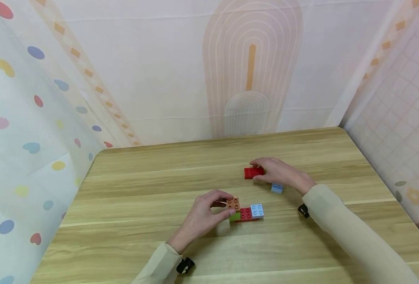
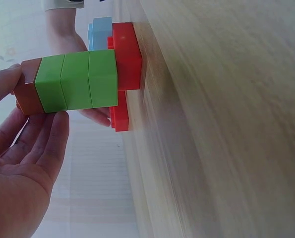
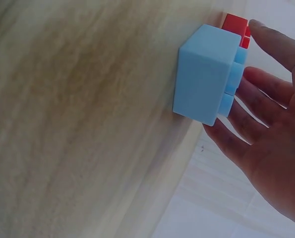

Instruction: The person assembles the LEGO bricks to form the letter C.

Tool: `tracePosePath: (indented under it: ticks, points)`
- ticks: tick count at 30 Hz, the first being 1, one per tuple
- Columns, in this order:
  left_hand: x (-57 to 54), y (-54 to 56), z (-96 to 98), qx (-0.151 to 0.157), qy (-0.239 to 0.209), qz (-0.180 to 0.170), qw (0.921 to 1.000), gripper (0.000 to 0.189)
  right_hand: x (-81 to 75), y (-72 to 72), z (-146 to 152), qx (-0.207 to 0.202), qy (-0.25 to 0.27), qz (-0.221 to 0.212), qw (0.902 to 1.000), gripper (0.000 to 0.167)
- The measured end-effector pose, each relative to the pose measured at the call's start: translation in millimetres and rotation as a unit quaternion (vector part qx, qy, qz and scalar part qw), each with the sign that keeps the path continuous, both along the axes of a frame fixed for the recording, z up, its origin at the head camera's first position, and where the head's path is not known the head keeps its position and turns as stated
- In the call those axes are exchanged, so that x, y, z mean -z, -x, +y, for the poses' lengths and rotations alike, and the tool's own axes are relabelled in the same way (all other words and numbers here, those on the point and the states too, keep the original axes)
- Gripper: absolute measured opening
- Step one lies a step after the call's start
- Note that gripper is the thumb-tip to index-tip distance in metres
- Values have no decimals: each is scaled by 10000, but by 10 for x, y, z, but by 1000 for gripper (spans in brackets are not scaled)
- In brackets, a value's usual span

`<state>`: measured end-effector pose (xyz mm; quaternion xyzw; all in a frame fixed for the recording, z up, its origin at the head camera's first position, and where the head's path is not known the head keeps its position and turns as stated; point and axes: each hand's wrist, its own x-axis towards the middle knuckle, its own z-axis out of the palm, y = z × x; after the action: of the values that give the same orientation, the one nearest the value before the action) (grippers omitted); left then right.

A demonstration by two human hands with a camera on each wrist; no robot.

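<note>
In the head view, my left hand [image 1: 203, 215] pinches an orange-brown brick [image 1: 233, 203] between thumb and fingers. That brick tops a stack of several green bricks [image 2: 78, 81], joined to a red brick [image 1: 245, 213] on the table. A light blue brick [image 1: 257, 210] sits on the red one's right end. Farther back, my right hand [image 1: 278, 172] reaches around a separate red brick [image 1: 251, 173], thumb at its near side and fingers spread beyond; no firm grip shows. Just below that hand lies a loose light blue brick [image 1: 276, 188], large in the right wrist view [image 3: 204, 74].
All the bricks stand on a wood-grain table [image 1: 142, 189]. A pale printed curtain [image 1: 166, 71] hangs behind its back edge, with patterned cloth [image 1: 21, 157] on the left side. Each sleeve has a black device [image 1: 185, 265] at the wrist.
</note>
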<state>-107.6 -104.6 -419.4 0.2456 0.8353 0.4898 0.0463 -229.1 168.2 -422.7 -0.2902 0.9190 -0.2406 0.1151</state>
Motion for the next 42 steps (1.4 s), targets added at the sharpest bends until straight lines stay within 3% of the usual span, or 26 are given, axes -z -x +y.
tracePosePath:
  ticks: [13, 23, 31, 42]
  points:
    - [24, -1, 0, 12, -79, -8, 10000, 28, 14, 43, -6, -16, 98, -123, 9999, 52]
    - [23, -5, 2, -48, 33, -3, 10000, 29, -4, 66, -11, 8, 104, -57, 9999, 37]
    - [25, -5, 1, -89, 84, 54, 9999, 30, -91, -4, 1, 236, 308, -4, 9992, 36]
    - [32, 2, -1, -84, 9, 89, 9999, 29, -232, -154, 64, 227, 625, 347, 9972, 37]
